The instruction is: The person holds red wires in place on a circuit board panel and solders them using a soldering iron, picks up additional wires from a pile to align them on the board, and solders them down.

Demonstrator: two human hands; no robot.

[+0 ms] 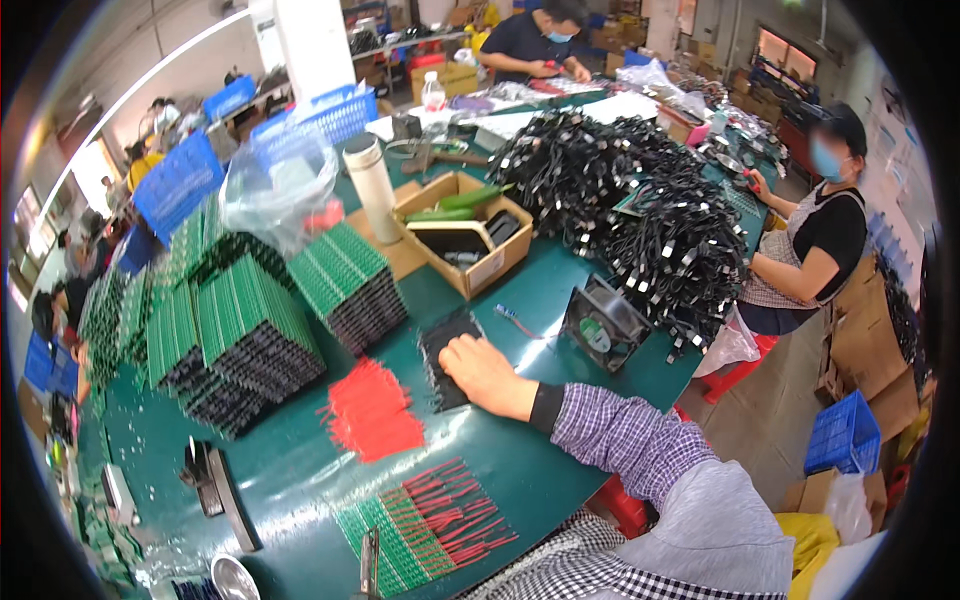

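My right hand (485, 375) reaches across the green table top, its fingers curled down and closed at a dark pile of short black wires (437, 350). The fingertips are partly hidden, so how many wires they grip cannot be seen. Left of the hand lies a pile of short red wires (372, 412). Nearer me is a green circuit board panel (395, 540) with red wires (460, 510) sticking out along its right side. A slim metal tool (370, 565) stands over that panel. My left hand is not in view.
Stacks of green circuit boards (250, 315) fill the left side. Beyond are a cardboard box (480, 245), a pale cylinder (370, 185), a small fan (605, 320) and a heap of black cables (640, 210). A co-worker (825, 220) sits at right, another person (535, 45) at the back.
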